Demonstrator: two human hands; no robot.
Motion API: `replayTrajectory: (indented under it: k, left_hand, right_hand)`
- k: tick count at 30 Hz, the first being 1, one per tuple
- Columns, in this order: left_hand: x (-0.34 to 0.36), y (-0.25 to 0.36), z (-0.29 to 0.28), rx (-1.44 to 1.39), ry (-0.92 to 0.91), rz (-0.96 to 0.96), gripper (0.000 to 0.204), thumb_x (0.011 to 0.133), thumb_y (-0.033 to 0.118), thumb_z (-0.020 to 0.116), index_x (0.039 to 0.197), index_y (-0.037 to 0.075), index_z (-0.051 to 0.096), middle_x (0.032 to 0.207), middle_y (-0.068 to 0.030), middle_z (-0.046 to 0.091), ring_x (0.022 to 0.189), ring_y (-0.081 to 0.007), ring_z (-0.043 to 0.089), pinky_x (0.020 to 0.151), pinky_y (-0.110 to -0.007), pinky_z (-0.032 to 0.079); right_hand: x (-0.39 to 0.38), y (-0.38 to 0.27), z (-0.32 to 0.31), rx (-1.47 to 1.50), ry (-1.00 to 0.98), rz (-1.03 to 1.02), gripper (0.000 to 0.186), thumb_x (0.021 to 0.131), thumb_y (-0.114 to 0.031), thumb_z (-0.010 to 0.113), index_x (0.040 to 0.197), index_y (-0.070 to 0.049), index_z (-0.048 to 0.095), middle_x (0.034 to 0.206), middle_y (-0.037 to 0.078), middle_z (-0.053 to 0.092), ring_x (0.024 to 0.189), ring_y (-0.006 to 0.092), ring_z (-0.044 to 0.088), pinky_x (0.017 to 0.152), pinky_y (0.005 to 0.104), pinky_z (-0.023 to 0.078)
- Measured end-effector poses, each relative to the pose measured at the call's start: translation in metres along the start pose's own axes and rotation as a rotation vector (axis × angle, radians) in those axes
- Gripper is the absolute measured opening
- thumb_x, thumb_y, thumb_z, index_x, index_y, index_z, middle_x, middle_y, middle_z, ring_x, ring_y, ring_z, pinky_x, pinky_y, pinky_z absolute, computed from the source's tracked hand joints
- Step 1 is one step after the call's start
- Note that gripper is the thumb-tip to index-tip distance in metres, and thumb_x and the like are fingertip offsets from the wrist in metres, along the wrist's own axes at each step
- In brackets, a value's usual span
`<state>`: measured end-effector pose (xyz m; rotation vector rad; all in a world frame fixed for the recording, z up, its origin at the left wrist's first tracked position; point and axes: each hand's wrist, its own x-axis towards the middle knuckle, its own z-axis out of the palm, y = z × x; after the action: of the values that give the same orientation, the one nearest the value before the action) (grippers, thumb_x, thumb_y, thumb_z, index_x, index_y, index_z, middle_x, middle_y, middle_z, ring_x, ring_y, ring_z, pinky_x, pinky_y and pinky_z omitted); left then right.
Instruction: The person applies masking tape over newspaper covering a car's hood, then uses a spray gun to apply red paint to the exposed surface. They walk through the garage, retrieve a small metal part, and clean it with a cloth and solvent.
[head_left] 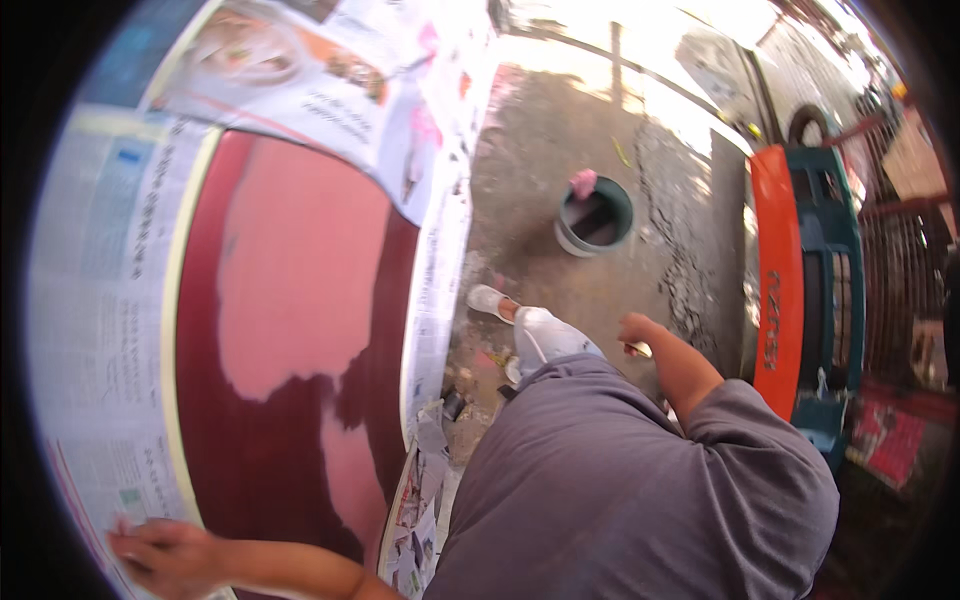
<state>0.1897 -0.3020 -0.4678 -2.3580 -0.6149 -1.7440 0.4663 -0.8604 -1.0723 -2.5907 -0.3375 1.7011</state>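
Observation:
My left hand (168, 558) is over the newspaper (98, 350) beside the near left corner of a dark red panel (260, 470). Its fingers are curled, and a small pinkish bit shows at their tips, too blurred to name. Large pink patches (300, 270) with uneven edges cover much of the panel, which is framed by newspaper and pale masking tape (186, 240). Off to the right, away from the panel, my right hand (640, 332) hangs over the floor. Its fingers are closed, with a small pale thing showing beneath them that I cannot make out.
A grey-green bucket (622, 228) with dark liquid stands on the concrete floor, a pink cloth (583, 182) on its rim. An orange panel (775, 270) and a dark green frame (835, 280) stand at the right. Paper scraps (425, 500) lie along the dark red panel's right edge.

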Motion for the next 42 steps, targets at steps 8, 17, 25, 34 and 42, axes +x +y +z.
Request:
replayTrajectory:
  k: [8,17,25,34,42]
  left_hand:
    - [-0.461,0.152,0.043,-1.01,-1.76,-0.828,0.022,0.104,0.015,0.062,0.114,-0.004,0.071,0.09,-0.0087,0.074,0.076,-0.0129,0.067,0.072,-0.026,0.053]
    - [-0.36,0.237,0.11,-1.018,-2.011,-0.487,0.054,0.103,0.031,0.067,0.141,-0.004,0.053,0.129,-0.0147,0.064,0.118,-0.0215,0.061,0.101,-0.033,0.047]
    - [-0.397,0.404,0.146,-1.399,-2.359,-0.696,0.028,0.108,0.029,0.057,0.105,0.001,0.057,0.099,-0.0074,0.064,0.092,-0.0194,0.065,0.092,-0.034,0.053]
    - [-0.394,0.537,0.065,-1.454,-3.071,-0.347,0.048,0.104,0.015,0.052,0.148,0.0,0.043,0.129,-0.01,0.063,0.116,-0.0235,0.062,0.106,-0.042,0.048]
    - [-0.473,0.513,-0.05,-0.663,-3.937,-0.019,0.054,0.102,0.013,0.062,0.153,0.009,0.042,0.12,-0.012,0.066,0.086,-0.0151,0.067,0.077,-0.031,0.061]
  right_hand:
    - [-0.101,-0.045,0.011,0.742,0.498,-0.105,0.032,0.084,-0.03,0.067,0.106,-0.011,0.079,0.107,0.018,0.075,0.1,0.0372,0.072,0.092,0.0435,0.057]
    - [-0.199,-0.103,0.043,1.292,-0.036,-1.032,0.026,0.095,-0.028,0.07,0.095,-0.003,0.077,0.068,0.002,0.066,0.065,0.012,0.059,0.06,0.0314,0.046]
    - [-0.227,0.014,0.068,1.463,1.094,-0.742,0.05,0.09,-0.035,0.078,0.127,-0.004,0.065,0.118,0.013,0.067,0.11,0.0262,0.065,0.097,0.0375,0.052]
    - [-0.308,0.003,0.157,1.602,1.803,-0.21,0.126,0.06,-0.028,0.093,0.16,0.0,0.023,0.149,0.021,0.04,0.144,0.0375,0.039,0.117,0.0388,0.037]
    - [-0.408,-0.097,0.269,2.247,1.715,-0.175,0.095,0.061,-0.019,0.099,0.14,0.001,0.05,0.132,0.011,0.06,0.13,0.0242,0.056,0.109,0.0332,0.044]
